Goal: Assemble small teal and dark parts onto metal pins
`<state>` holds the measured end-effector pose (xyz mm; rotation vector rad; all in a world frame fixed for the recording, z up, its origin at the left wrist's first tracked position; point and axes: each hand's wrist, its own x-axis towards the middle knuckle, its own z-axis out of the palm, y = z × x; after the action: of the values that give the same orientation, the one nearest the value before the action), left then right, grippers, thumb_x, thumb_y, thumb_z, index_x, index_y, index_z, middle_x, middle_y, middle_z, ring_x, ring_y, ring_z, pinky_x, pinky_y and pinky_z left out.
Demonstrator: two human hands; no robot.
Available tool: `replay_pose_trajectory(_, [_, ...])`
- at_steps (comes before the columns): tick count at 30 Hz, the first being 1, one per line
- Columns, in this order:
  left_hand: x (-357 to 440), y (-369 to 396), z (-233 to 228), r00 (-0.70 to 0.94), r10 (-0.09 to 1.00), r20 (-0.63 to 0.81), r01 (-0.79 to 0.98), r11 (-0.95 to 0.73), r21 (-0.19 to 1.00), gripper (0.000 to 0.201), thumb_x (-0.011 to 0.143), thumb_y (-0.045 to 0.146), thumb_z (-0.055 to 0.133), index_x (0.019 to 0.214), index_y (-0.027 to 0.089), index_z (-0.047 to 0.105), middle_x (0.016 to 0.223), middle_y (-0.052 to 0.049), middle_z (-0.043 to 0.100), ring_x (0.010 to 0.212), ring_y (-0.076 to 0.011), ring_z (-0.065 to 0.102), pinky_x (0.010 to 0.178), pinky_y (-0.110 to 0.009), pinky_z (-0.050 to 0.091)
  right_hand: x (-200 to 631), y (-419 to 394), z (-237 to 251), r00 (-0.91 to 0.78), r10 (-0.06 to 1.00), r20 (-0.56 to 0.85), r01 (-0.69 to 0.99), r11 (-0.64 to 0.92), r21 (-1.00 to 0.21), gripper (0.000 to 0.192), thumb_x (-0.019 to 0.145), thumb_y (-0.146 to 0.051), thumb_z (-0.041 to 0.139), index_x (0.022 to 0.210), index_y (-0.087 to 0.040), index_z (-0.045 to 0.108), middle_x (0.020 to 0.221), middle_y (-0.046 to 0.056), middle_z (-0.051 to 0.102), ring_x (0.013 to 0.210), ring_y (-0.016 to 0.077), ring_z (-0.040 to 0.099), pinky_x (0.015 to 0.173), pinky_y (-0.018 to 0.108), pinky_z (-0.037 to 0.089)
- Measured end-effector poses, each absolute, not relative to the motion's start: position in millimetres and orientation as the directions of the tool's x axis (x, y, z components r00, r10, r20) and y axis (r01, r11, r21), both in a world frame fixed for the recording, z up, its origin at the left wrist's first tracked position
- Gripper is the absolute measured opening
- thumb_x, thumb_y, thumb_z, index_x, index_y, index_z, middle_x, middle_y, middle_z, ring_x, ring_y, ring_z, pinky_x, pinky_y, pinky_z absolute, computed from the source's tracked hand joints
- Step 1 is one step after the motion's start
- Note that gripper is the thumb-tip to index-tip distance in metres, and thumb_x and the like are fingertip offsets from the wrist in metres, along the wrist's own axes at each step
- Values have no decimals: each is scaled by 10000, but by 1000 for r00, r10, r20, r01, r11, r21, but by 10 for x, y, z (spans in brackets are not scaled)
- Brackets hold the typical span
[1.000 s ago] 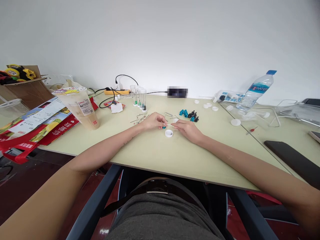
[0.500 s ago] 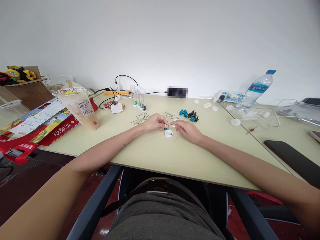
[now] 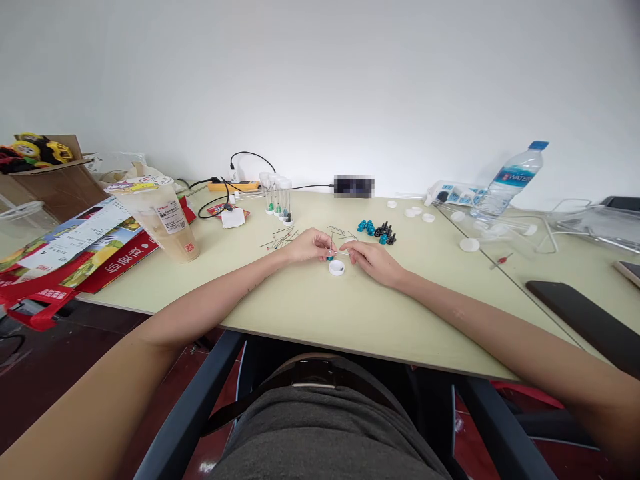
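My left hand (image 3: 309, 245) rests on the pale table (image 3: 310, 307) and pinches a small blue cap piece (image 3: 330, 256) at its fingertips. My right hand (image 3: 374, 260) faces it and holds a thin metal pin (image 3: 342, 252) whose tip reaches the blue piece. Just below the two hands lies a small white round lid (image 3: 337, 268). Loose pins (image 3: 281, 238) are scattered behind my left hand. A cluster of blue and black cap pieces (image 3: 377, 230) sits behind my right hand.
Clear tubes (image 3: 280, 195) stand at the back centre. A lidded drink cup (image 3: 163, 217) and red printed papers (image 3: 75, 247) are at the left, with a cardboard box beyond. White lids (image 3: 469, 245), a water bottle (image 3: 510, 179), a power strip and a dark phone (image 3: 580, 320) are at the right.
My two hands have drawn slightly closer together, bringing the pin up to the blue piece. The view has shifted a little; nothing else on the table moved.
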<state>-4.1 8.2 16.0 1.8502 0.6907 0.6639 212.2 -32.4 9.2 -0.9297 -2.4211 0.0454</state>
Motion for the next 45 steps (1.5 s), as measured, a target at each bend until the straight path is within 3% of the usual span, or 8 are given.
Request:
replay_pose_trajectory(5, [-36, 73, 178, 668, 730, 143, 200, -362, 910, 194, 664, 216, 641, 797, 76, 660, 718, -53, 636, 569, -68, 521, 597, -229, 444, 2102, -336, 94, -641, 594, 485, 632, 768, -104, 280, 920, -206, 319, 1054, -168, 562, 792, 43, 621, 711, 141, 573, 639, 243, 414])
replay_pose_trajectory(9, [-31, 66, 194, 658, 738, 149, 214, -374, 903, 164, 662, 195, 627, 771, 76, 660, 689, -46, 627, 560, -67, 512, 592, -227, 442, 2080, -367, 106, -700, 521, 488, 668, 719, 189, 274, 928, -248, 336, 941, -155, 593, 875, 85, 615, 759, 161, 569, 621, 260, 399])
replay_pose_trajectory(12, [-32, 55, 210, 658, 739, 145, 218, -371, 903, 162, 662, 187, 623, 771, 75, 662, 706, -56, 635, 559, -67, 513, 593, -227, 444, 2076, -386, 115, -761, 462, 455, 642, 639, 424, 276, 917, -152, 319, 922, -143, 595, 918, 99, 603, 752, 167, 547, 591, 275, 374])
replay_pose_trajectory(15, [-35, 55, 208, 665, 734, 141, 209, -363, 908, 163, 661, 191, 626, 771, 76, 661, 732, -65, 646, 560, -68, 519, 590, -227, 448, 2071, -395, 127, -796, 432, 425, 606, 582, 543, 306, 884, -54, 303, 898, -136, 597, 949, 106, 593, 755, 173, 526, 616, 295, 374])
replay_pose_trajectory(24, [-42, 88, 149, 680, 718, 147, 161, -342, 926, 244, 649, 276, 667, 781, 71, 661, 708, -53, 636, 571, -74, 516, 602, -242, 448, 2050, -397, 142, -861, 345, 374, 508, 562, 653, 294, 870, -35, 321, 851, -125, 600, 836, 110, 580, 733, 186, 494, 658, 326, 359])
replay_pose_trajectory(29, [-46, 98, 139, 677, 721, 146, 152, -331, 931, 251, 641, 277, 680, 781, 69, 662, 709, -60, 637, 566, -75, 517, 591, -242, 441, 2067, -396, 125, -846, 384, 369, 532, 580, 617, 284, 859, -18, 328, 855, -127, 589, 795, 99, 584, 656, 164, 490, 590, 306, 340])
replay_pose_trajectory(34, [-53, 112, 122, 670, 731, 130, 147, -302, 942, 251, 643, 281, 683, 785, 75, 662, 706, -56, 636, 559, -68, 517, 572, -228, 435, 2072, -418, 140, -822, 398, 407, 569, 610, 551, 266, 861, -30, 333, 911, -126, 576, 980, 126, 582, 633, 139, 486, 520, 289, 304])
replay_pose_trajectory(45, [-30, 66, 138, 649, 746, 151, 131, -304, 944, 246, 633, 266, 687, 781, 70, 669, 684, -47, 631, 552, -64, 494, 561, -222, 417, 2081, -427, 168, -847, 390, 361, 531, 578, 620, 291, 872, -19, 300, 886, -129, 569, 886, 105, 570, 696, 166, 483, 560, 294, 327])
